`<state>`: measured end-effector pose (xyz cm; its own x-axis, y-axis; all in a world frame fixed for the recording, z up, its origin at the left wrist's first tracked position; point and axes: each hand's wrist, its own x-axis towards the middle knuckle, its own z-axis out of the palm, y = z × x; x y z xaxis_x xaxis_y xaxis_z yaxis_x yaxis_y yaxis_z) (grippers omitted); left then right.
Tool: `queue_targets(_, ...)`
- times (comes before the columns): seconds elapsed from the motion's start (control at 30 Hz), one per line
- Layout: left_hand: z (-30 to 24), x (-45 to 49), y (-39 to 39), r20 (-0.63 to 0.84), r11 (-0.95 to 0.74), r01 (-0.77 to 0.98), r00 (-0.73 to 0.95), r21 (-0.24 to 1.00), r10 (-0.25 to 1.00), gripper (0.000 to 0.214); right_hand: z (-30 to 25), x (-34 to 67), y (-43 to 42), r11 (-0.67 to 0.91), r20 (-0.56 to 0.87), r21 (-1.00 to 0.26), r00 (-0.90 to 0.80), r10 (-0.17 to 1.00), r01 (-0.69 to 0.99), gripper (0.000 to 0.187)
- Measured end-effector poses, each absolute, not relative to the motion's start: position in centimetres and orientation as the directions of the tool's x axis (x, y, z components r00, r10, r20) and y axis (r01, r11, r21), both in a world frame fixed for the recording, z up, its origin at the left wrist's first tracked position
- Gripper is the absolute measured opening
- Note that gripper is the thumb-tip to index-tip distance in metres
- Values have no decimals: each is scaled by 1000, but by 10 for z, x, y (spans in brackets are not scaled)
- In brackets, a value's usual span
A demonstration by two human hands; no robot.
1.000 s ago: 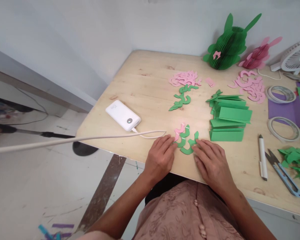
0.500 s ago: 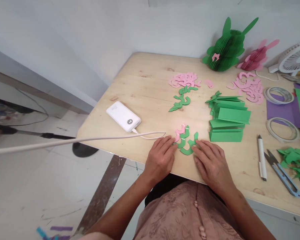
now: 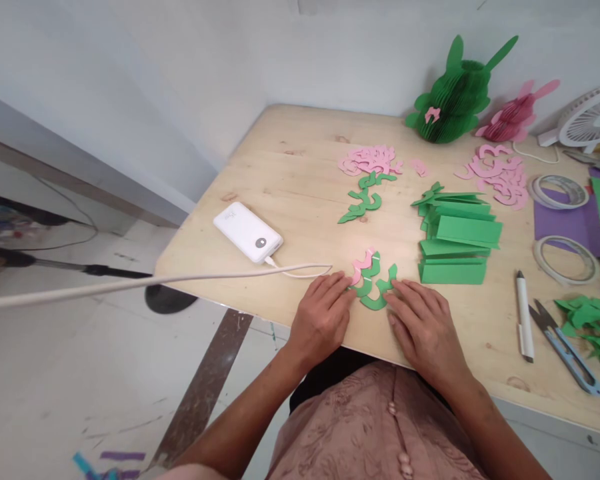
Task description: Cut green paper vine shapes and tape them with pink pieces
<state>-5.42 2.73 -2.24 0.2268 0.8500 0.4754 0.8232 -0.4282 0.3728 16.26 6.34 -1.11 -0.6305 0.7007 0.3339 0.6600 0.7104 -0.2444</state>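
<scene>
Wooden table (image 3: 300, 180), white wall (image 3: 230, 53)

no legible text or numbers anywhere; only a faint, illegibly small mark on the white power bank (image 3: 247, 232)

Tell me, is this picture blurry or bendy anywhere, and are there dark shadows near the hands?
Head view: sharp around the left hand and right hand resting on the green paper cutouts; head view: soft, even light, no glare, only faint shadows under the hands; head view: the wide lens stretches the sides, and the white fan is cut off at the border.
</scene>
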Motion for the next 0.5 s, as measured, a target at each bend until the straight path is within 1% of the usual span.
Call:
queue_targets(0.3,-23,-55,27,478,-434,812,224,391,849,30,-11,162,64,697,321,-263,-621,715,667,30)
queue_targets(0.5,-23,-55,27,483,-437,809,223,392,847,30,-11,162,63,702,321,-253,-627,710,666,30)
